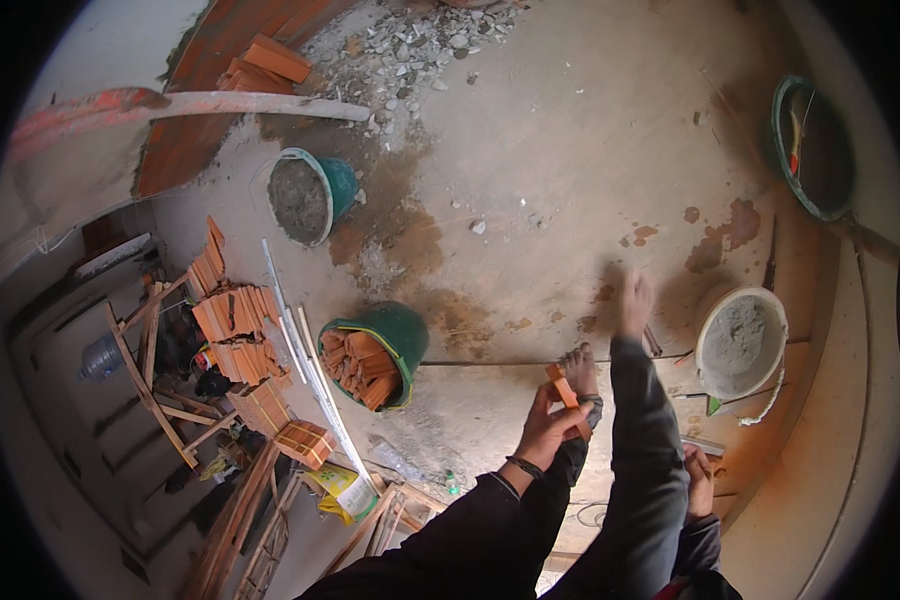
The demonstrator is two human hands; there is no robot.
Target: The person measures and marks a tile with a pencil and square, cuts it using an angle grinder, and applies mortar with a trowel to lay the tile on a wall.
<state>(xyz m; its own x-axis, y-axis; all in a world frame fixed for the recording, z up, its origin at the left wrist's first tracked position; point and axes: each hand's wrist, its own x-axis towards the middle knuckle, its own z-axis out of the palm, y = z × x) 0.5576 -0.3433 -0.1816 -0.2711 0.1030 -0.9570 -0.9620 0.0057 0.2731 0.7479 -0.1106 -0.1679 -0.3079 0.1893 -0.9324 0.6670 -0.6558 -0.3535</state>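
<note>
My left hand (pixel 545 425) is shut on a small orange brick piece (pixel 562 385), holding it upright just above my left bare foot (pixel 580 365). My right hand (pixel 698 482) lies against the outer side of my right leg in dark trousers, and its fingers are partly hidden. My right foot (pixel 633 305) is blurred and stretched forward over the stained concrete floor.
A green bucket of orange bricks (pixel 370 360) stands to my left, and a green bucket of grey mortar (pixel 310 195) farther off. A white bucket of mortar (pixel 740 340) sits at my right, a green basin (pixel 815 145) beyond it. Brick stacks (pixel 235 330) and wooden frames fill the lower left.
</note>
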